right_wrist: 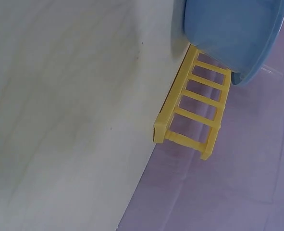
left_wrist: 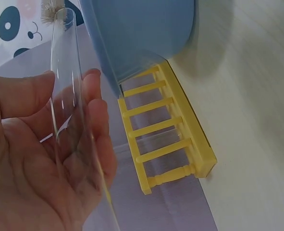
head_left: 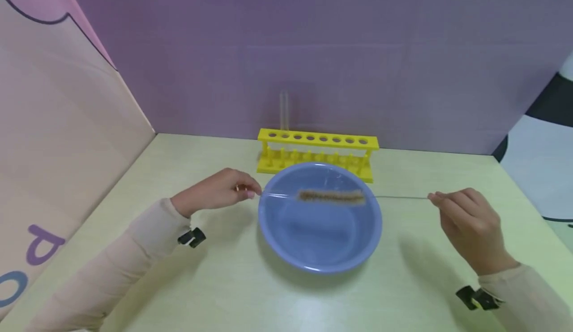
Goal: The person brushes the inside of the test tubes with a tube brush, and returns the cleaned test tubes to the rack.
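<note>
My left hand [head_left: 219, 190] holds a clear glass test tube [left_wrist: 67, 53] between thumb and fingers, level over the left side of a blue basin [head_left: 313, 262]. The tube's mouth faces right. My right hand [head_left: 472, 220] pinches the thin wire handle of a test tube brush [head_left: 331, 197], out to the right of the basin. Brown bristles, slightly blurred, lie over the basin in line with the tube. In the left wrist view the bristle tip [left_wrist: 53, 12] is at the tube's mouth; how far it enters I cannot tell. The right wrist view does not show the right hand.
Behind the basin stands a yellow test tube rack [head_left: 319, 138], with one clear tube [head_left: 284, 111] upright near its left end. The pale table [head_left: 215, 292] ends at a purple backdrop [head_left: 335, 48]. A printed panel [head_left: 58, 123] borders the left side.
</note>
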`<state>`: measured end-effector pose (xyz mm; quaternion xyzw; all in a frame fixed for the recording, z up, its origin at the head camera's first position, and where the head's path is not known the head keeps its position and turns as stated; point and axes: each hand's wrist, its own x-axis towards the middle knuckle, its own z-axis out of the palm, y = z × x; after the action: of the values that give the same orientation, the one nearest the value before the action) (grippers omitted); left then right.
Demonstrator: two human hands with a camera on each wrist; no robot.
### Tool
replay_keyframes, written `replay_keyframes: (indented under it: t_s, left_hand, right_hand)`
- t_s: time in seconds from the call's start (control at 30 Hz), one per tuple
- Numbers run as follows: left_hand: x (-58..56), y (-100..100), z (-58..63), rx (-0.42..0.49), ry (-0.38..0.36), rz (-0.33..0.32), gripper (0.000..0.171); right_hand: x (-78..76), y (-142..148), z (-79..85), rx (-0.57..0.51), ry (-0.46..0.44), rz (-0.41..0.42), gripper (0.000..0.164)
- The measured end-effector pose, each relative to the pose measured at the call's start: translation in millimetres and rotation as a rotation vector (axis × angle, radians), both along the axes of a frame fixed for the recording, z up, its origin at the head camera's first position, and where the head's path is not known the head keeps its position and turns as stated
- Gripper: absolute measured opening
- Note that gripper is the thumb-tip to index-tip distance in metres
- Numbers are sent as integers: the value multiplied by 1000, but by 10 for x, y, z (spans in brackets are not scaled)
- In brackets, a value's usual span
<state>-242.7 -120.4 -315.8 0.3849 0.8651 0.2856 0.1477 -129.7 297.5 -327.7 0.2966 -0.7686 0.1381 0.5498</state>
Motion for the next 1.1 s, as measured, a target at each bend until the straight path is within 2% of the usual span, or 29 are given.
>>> replay_keyframes:
  t_s: [0.27,0.47,0.67,1.1]
  left_hand:
    - [-8,-25,22,17,-49,27,21]
    - [-10,-18,23,35,-87,20,22]
    - [-15,7,-1,37,-80,1,21]
    - [-1,32,12,28,-99,35,21]
  right_hand:
    - [-8,65,-26,6,0,-21,37]
    - [-8,56,-21,-8,3,-13,37]
    - [-11,10,5,-25,38,-7,38]
    - [-3,12,-5,-31,61,-11,39]
